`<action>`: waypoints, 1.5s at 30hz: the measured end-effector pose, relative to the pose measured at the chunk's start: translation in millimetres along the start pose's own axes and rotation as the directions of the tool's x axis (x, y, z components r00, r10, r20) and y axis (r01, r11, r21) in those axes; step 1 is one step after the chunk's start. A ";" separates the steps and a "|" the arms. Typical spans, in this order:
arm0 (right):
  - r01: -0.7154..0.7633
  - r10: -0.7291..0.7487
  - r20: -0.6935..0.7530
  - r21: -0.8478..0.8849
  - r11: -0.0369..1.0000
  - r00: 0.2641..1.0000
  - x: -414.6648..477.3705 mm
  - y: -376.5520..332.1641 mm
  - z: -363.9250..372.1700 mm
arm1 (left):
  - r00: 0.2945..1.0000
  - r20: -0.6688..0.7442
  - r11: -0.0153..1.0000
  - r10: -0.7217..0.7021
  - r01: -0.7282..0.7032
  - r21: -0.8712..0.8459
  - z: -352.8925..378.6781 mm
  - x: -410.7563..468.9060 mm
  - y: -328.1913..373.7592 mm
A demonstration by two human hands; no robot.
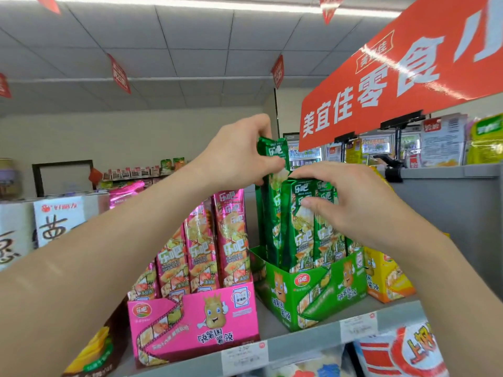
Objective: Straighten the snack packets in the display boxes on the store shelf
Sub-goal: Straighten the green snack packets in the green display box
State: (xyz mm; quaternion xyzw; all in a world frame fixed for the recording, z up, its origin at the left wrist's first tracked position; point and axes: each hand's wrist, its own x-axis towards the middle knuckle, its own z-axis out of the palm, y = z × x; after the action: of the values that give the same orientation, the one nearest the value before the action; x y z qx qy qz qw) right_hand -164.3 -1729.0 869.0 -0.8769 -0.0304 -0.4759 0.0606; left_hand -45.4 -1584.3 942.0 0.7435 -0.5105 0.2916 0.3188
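Running across the lower part of the view, a grey metal store shelf (302,340) carries three cardboard display boxes, and a large red banner with white characters (394,85) hangs above it on the right. The pink display box (190,319) stands at the left of the row, filled with tall pink foil snack packets (201,240) that lean slightly to the left. Just beside it stands the green display box (307,289), turned at an angle to the shelf edge, and a yellow display box (386,278) sits close behind on the right. Tall green foil snack packets (302,229) stand upright in the green box. Both hands are at the tops of these packets. The right hand (351,197) has its fingers bent over the tops of the front packets and its thumb laid against their faces, holding them together. The left hand (239,151), a little higher and to the left, pinches the top of one raised green packet (275,153), which stands taller than its neighbours at the back left of the box. A small white price label (245,355) sits on the shelf edge below the pink box.
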 end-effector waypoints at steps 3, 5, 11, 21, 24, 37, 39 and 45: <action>0.018 -0.017 -0.037 0.019 1.000 0.999 -1.5 1.9 3.1 | 0.997 0.073 1.000 0.010 -0.012 0.029 6.1 -3.3 0.9; 0.040 -0.037 -0.059 0.044 0.998 0.998 -2.6 3.8 5.8 | 0.994 0.085 0.988 0.063 -0.074 0.134 10.3 -3.7 2.9; 0.052 -0.052 -0.161 0.001 0.999 0.986 -7.2 6.6 13.6 | 0.983 0.111 0.898 0.147 -0.180 0.402 8.2 0.0 11.4; -0.174 0.173 0.079 0.003 0.985 0.982 -66.6 35.7 25.7 | 0.911 0.407 0.910 -0.069 -0.109 0.399 -1.1 12.6 19.7; -0.146 0.164 0.206 -0.100 0.984 0.965 -81.7 45.1 32.3 | 0.887 0.452 0.967 -0.098 -0.023 0.254 -3.6 16.4 28.3; 0.160 -0.164 -0.040 -0.100 0.982 0.986 -82.8 32.4 61.4 | 0.940 0.322 0.724 0.109 -0.297 0.623 18.9 -9.1 12.4; 0.229 -0.235 -0.051 -0.102 0.968 0.971 -84.2 38.0 61.5 | 0.941 0.300 0.649 0.157 -0.327 0.686 27.4 -8.7 11.9; 0.343 -0.347 -0.069 -0.062 0.937 0.935 -88.6 60.7 63.9 | 0.949 0.275 0.773 0.153 -0.289 0.565 47.5 -1.0 14.5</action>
State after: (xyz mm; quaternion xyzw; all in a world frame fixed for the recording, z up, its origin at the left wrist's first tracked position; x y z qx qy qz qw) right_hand -152.8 -1780.0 755.6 -0.8398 -0.1696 -0.5139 -0.0440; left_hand -54.2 -1624.4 914.0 0.7670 -0.5076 0.3917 -0.0256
